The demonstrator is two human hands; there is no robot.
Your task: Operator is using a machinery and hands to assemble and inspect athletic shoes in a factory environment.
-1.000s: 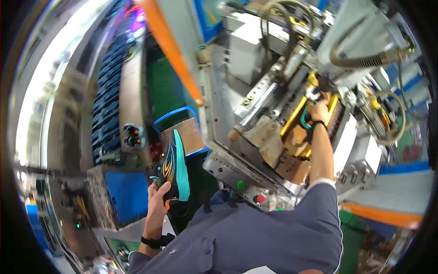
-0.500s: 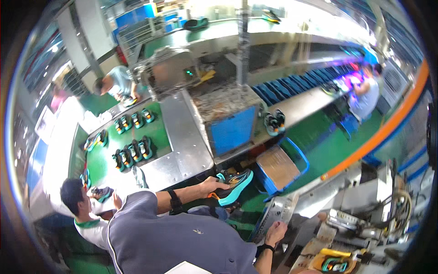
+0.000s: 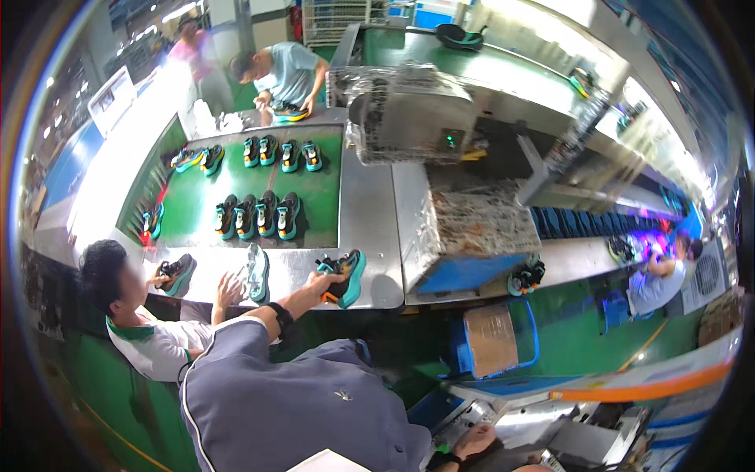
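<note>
Teal-soled black sneaker w/ orange accents [image 3: 344, 277] sits under the left hand [image 3: 321, 281], fingers wrapped on its heel/side, holding it down on the steel worktop [image 3: 370, 228], near the front edge, towards the front-right corner. Wrist has a black watch band [image 3: 280, 317]; grey-blue sleeve [image 3: 236, 346] runs back to the lower edge of view.

Right hand [image 3: 470, 440] low in frame, by the grey metal machine parts [image 3: 550, 440] at bottom right; partly cut off, finger state can't tell, nothing clearly gripped.

Just left of the held shoe, same front edge: a pale mint sneaker lying sole-up [image 3: 256, 272], w/ a co-worker's hand [image 3: 228, 289] touching beside it. That seated co-worker in white shirt w/ green collar [image 3: 149, 338] has the other hand on a black/teal sneaker [image 3: 178, 273] near the front-left corner.

Behind, green mat [image 3: 318, 193] on the worktop carries a row of four black/teal sneakers [image 3: 257, 215] mid-mat, another row of four [image 3: 281, 153] at the back edge, a pair [image 3: 199, 159] at back-left. Person in light teal shirt [image 3: 287, 71] stands at the back edge handling a shoe.

Right of the worktop: steel oven-like machine wrapped in foil [image 3: 409, 114], mesh conveyor [image 3: 480, 220] w/ blue base, a dark sneaker pair [image 3: 525, 277] at its foot. Blue crate holding cardboard [image 3: 491, 340] on the green floor [image 3: 582, 330].
</note>
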